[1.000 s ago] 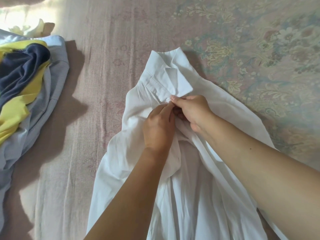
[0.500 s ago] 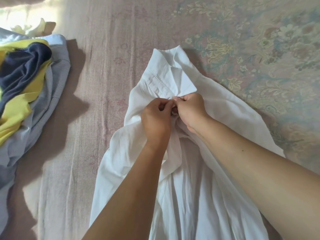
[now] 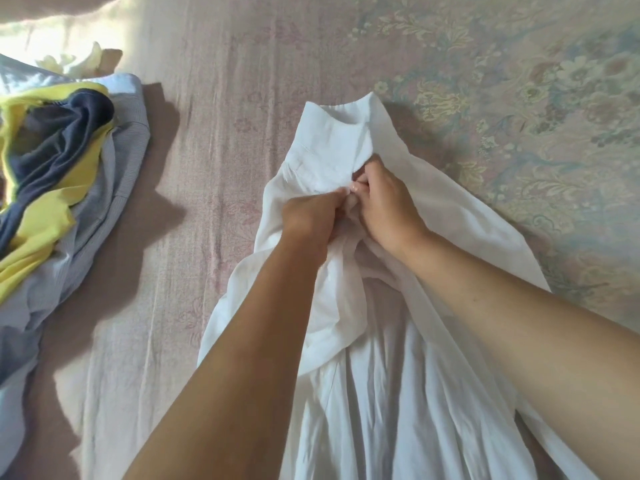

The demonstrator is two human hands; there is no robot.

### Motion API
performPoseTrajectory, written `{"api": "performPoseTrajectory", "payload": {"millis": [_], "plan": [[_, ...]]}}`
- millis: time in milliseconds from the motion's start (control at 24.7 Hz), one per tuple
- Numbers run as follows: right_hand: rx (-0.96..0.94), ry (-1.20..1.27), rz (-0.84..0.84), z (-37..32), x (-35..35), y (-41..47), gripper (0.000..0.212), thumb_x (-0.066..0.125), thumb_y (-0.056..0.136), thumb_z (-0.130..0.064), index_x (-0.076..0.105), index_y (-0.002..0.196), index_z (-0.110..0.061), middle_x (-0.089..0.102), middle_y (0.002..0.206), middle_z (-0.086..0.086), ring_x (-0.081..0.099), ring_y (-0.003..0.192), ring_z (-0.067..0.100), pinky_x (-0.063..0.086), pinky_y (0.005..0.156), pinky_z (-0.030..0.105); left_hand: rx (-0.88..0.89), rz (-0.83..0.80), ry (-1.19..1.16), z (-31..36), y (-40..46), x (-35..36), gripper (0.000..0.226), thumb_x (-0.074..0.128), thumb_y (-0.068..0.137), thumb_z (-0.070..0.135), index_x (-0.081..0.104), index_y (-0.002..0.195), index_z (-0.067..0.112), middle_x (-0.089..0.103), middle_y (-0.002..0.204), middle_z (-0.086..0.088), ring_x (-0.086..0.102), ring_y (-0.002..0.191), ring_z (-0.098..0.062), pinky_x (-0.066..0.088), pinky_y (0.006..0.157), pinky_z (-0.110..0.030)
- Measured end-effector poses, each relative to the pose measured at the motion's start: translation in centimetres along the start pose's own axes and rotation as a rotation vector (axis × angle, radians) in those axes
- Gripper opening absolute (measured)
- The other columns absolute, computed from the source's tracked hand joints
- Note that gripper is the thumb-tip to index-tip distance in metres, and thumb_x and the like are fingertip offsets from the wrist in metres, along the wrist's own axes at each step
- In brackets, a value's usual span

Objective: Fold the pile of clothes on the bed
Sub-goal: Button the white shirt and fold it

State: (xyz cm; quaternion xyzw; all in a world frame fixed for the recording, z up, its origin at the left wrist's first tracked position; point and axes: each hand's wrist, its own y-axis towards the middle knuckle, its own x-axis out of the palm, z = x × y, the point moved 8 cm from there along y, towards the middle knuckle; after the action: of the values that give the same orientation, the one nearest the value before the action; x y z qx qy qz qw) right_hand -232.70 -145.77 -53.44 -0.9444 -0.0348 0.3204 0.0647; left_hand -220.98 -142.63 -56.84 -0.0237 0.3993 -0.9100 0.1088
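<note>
- White shirt (image 3: 346, 358) lies collar-up at the bed's (image 3: 214, 133) centre.
- Left hand (image 3: 310, 216) and right hand (image 3: 388, 206) meet just below the collar, each pinching the shirt's front edge with curled fingers.
- Unfolded pile (image 3: 52, 174) of yellow, navy and grey clothes sits at nine o'clock, well apart.

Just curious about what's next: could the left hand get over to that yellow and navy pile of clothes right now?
Probably not yet: the left hand is pinching the white shirt together with the right hand. Once it lets go, bare bedspread leaves the way to the pile open.
</note>
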Motion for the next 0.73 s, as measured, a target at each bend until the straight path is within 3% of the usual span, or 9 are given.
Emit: {"api": "performPoseTrajectory", "payload": {"millis": [41, 122, 243, 365, 446, 527, 608, 729], "plan": [[-0.038, 0.015, 0.041, -0.4, -0.6, 0.3, 0.005, 0.048, 0.093, -0.003, 0.046, 0.096, -0.007, 0.057, 0.090, 0.006, 0.053, 0.081, 0.018, 0.038, 0.064, 0.018, 0.122, 0.028, 0.086, 1.5, 0.0, -0.2, 0.014, 0.067, 0.087, 0.015, 0.068, 0.073, 0.013, 0.066, 0.073, -0.003, 0.059, 0.060, -0.013, 0.049, 0.058, -0.026], [0.037, 0.153, 0.121, 0.5, -1.6, 0.6, 0.010, 0.051, 0.094, -0.005, 0.052, 0.103, -0.007, 0.060, 0.098, 0.001, 0.057, 0.090, 0.013, 0.039, 0.070, 0.005, 0.415, 0.116, 0.223, 3.9, -1.2, -0.9, 0.008, 0.061, 0.090, 0.016, 0.067, 0.084, 0.017, 0.068, 0.082, 0.000, 0.066, 0.077, -0.013, 0.054, 0.073, -0.028], [0.171, 0.251, 0.197, 3.3, -2.7, -1.8, 0.015, 0.056, 0.093, -0.011, 0.056, 0.107, -0.011, 0.065, 0.099, -0.002, 0.060, 0.093, 0.007, 0.039, 0.074, 0.001, 0.618, 0.195, 0.377, 2.5, -4.7, -1.4, 0.013, 0.061, 0.090, 0.015, 0.062, 0.103, 0.014, 0.065, 0.096, 0.000, 0.061, 0.088, -0.012, 0.048, 0.084, -0.026], [0.063, 0.050, 0.080, 3.7, -2.2, -4.8, 0.014, 0.066, 0.086, -0.010, 0.063, 0.099, -0.006, 0.065, 0.092, 0.000, 0.059, 0.086, 0.010, 0.038, 0.075, 0.005, 0.684, 0.046, 0.727, -2.5, -6.6, 0.1, 0.068, 0.074, 0.080, 0.019, 0.040, 0.137, 0.002, 0.048, 0.133, -0.016, 0.044, 0.126, -0.025, 0.025, 0.107, -0.017], [-0.084, -0.175, -0.033, 3.4, -1.3, -5.3, 0.026, 0.071, 0.082, -0.009, 0.065, 0.104, 0.001, 0.063, 0.106, 0.011, 0.058, 0.098, 0.021, 0.037, 0.085, 0.015, 0.741, 0.062, 0.925, -4.5, -6.9, 0.0, 0.096, 0.075, 0.074, 0.035, 0.024, 0.143, -0.006, 0.028, 0.148, -0.024, 0.020, 0.143, -0.034, 0.007, 0.118, -0.028], [-0.121, -0.268, -0.135, 3.6, -0.8, -5.2, 0.037, 0.072, 0.081, -0.010, 0.061, 0.114, 0.003, 0.056, 0.121, 0.015, 0.054, 0.113, 0.027, 0.033, 0.094, 0.021, 0.757, 0.133, 1.035, -5.0, -6.6, -1.0, 0.115, 0.072, 0.067, 0.053, 0.014, 0.145, -0.009, 0.014, 0.152, -0.028, 0.005, 0.144, -0.037, 0.003, 0.119, -0.042], [-0.128, -0.290, -0.196, 4.1, -0.6, -5.3, 0.038, 0.069, 0.083, -0.007, 0.060, 0.118, 0.002, 0.050, 0.131, 0.013, 0.049, 0.121, 0.026, 0.030, 0.096, 0.019, 0.678, 0.072, 1.069, -5.7, -5.7, -1.8, 0.134, 0.072, 0.057, 0.064, -0.006, 0.146, 0.002, -0.007, 0.155, -0.020, -0.019, 0.142, -0.028, -0.013, 0.117, -0.037], [-0.100, -0.241, -0.137, 4.4, -1.7, -5.7, 0.024, 0.060, 0.085, 0.003, 0.061, 0.110, 0.004, 0.053, 0.127, 0.013, 0.053, 0.112, 0.027, 0.030, 0.085, 0.012, 0.620, -0.001, 1.246, -6.8, -5.5, -2.4, 0.139, 0.062, 0.049, 0.078, -0.026, 0.139, 0.020, -0.025, 0.153, -0.015, -0.043, 0.129, -0.022, -0.041, 0.095, -0.026]]}}
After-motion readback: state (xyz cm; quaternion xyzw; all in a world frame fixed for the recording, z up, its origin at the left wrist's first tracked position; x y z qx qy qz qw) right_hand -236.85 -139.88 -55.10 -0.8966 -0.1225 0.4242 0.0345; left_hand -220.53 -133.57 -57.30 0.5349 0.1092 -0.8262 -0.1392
